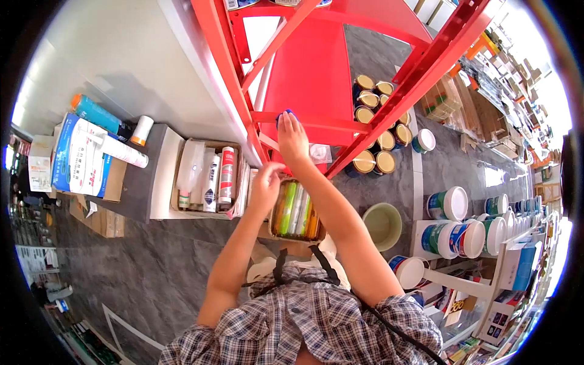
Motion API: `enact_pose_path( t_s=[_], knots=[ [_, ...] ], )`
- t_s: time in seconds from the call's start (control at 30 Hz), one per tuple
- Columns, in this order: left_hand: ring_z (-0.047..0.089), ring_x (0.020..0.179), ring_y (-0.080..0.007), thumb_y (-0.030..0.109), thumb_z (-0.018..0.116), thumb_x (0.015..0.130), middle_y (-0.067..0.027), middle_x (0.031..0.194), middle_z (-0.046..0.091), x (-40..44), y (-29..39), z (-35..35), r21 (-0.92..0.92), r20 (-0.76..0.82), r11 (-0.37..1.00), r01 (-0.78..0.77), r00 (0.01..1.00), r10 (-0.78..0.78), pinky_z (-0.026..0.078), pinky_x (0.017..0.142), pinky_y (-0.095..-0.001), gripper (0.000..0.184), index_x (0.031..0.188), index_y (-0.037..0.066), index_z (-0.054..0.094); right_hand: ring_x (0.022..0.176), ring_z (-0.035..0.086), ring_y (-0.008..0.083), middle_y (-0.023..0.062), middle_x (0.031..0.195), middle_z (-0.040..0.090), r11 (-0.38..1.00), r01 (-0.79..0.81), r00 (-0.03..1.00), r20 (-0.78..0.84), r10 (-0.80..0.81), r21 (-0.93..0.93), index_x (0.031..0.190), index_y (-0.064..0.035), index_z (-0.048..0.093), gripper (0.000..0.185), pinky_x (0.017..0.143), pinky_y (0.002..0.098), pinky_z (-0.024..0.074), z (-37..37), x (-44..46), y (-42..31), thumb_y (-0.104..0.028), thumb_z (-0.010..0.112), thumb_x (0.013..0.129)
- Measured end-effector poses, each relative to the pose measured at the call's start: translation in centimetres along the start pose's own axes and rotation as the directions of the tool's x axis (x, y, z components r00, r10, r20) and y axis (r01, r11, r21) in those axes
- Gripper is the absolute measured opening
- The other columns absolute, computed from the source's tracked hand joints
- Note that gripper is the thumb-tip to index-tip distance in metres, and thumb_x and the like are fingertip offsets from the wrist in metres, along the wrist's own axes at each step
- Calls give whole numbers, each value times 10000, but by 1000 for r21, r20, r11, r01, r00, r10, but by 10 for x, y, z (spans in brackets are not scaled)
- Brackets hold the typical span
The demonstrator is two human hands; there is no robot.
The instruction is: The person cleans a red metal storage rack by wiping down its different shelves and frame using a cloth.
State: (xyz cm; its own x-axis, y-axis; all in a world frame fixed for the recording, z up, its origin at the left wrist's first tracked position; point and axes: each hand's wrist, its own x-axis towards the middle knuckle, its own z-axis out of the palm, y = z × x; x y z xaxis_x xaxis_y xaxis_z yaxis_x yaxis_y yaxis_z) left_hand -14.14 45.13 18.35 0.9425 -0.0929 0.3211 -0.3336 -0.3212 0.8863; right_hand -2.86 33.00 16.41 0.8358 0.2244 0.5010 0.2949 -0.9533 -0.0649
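Observation:
A red metal shelf rack (310, 79) stands in front of me. My right hand (293, 139) presses a dark blue cloth (286, 114) against the rack's front crossbar, its fingers together over it. Lower and to the left, my left hand (266, 185) is near the rack's left post with its fingers curled; what they hold, if anything, is hidden. Just below the hands sits a box of green, white and orange tubes (294, 210). Left of my left hand is a carton of sealant tubes (210, 176).
A blue and white box (82, 157) and a white tube (121, 151) lie at the left. Several gold-lidded cans (384, 141) stand right of the rack. A green bucket (382, 226) and white-lidded paint pails (455, 203) are further right.

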Motion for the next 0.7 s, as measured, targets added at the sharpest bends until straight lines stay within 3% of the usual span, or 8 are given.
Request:
enact_pose_path(
  t_s=[0.03,0.1,0.17,0.23,0.33,0.43,0.6,0.7],
  knots=[
    [606,962,-326,-115,465,799,-167,965,621,11,5,-4,58,-69,996,-64,995,67,474,870,-380,257,1002,-11,583,1262,432,330,175,1340,470,996,52,998,27,-50,-74,1296,22,442,457,1066,416,355,-9,-4,13,-109,444,858],
    [548,1068,-351,-115,481,775,-171,1098,581,29,10,-16,240,-150,959,-147,971,186,435,937,-412,343,1087,7,559,1270,425,306,159,1336,481,986,-164,984,-74,164,7,1290,-46,465,389,1093,411,318,18,-29,72,-132,424,913],
    [477,1170,-370,-107,490,767,-186,1236,505,47,16,-29,415,-206,891,-182,935,287,401,985,-427,447,1194,22,514,1270,420,334,181,1331,483,867,-481,877,90,472,133,1276,-13,476,383,1086,441,317,-31,-40,119,-140,429,918],
    [398,1256,-396,-87,499,763,-209,1371,395,63,16,-42,538,-229,825,-171,913,338,352,1040,-452,593,1339,15,401,1302,384,344,191,1357,454,958,-258,966,-69,251,-126,1293,58,446,463,1091,448,308,-41,-58,148,-134,492,874],
    [285,1361,-373,-9,561,755,-210,1466,284,85,5,-59,688,-163,717,-117,937,309,246,1092,-537,731,1428,16,279,1346,330,331,186,1391,423,928,-343,938,-95,332,-145,1320,63,422,499,1126,442,254,-32,-48,122,-127,479,862],
    [224,1414,-288,5,559,750,-149,1508,251,94,-11,-70,788,17,579,-208,948,317,183,1125,-530,757,1446,25,261,1414,212,306,184,1486,306,954,-275,942,167,292,-118,1404,36,337,569,1171,412,141,-28,-18,53,-120,409,862],
    [257,1407,-220,22,525,791,-52,1507,294,100,-13,-84,867,136,418,-272,935,327,184,1126,-535,668,1429,68,332,1366,290,344,205,1418,381,989,-73,996,62,66,132,1362,54,368,549,1141,435,216,12,28,-43,-148,455,859],
    [258,1406,-206,37,520,801,-31,1504,301,103,-13,-86,870,134,415,-264,939,318,195,1124,-535,643,1420,82,355,1344,331,331,185,1410,399,996,-36,999,-1,36,81,1365,43,371,513,1129,408,249,31,37,-67,-140,418,888]
  ],
)
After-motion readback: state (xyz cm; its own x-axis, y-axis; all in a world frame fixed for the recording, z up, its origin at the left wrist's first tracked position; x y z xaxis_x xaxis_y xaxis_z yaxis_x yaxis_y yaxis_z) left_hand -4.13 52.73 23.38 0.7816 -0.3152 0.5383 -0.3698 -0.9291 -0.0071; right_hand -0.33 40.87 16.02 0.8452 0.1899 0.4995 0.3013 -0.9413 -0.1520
